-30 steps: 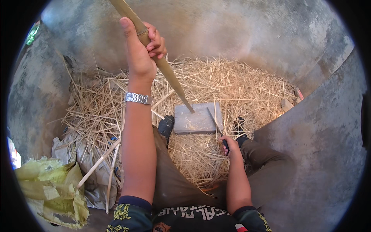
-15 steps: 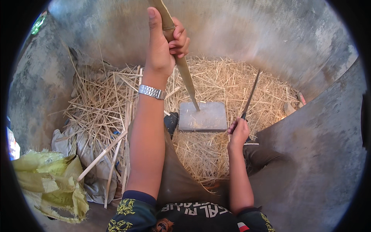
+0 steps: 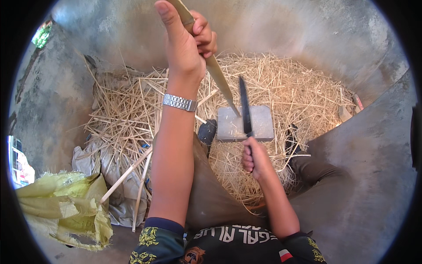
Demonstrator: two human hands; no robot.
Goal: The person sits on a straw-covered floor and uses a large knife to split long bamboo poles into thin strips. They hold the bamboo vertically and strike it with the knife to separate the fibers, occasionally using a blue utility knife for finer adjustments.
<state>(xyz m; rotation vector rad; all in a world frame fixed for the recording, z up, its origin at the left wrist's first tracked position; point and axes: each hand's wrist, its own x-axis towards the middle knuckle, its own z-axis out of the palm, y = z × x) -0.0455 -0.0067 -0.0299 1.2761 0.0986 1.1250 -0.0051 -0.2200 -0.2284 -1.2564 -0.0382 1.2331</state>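
A bamboo strip [image 3: 218, 75] slants down to the right, its lower tip resting on a grey rectangular block [image 3: 263, 125]. My left hand [image 3: 187, 42] is wrapped round its upper part, thumb pointing up along it; the top end runs out of view. In my right hand [image 3: 257, 159] is a long dark-bladed knife [image 3: 245, 105], held by the handle with the blade pointing away from me. The blade passes over the block, just right of the bamboo's lower end. Whether blade and bamboo touch, I cannot tell.
Loose straw-like shavings [image 3: 299, 88] cover the floor around the block. A pile of thin split sticks [image 3: 127, 110] lies at the left. Nearer, at the left, is a torn yellow-green sack [image 3: 66, 207]. Curved grey walls [image 3: 281, 35] surround me, and my legs flank the block.
My right hand has swung the knife leftward, from out beside the block to over it near the bamboo. My left hand keeps its grip; the whole view has shifted slightly.
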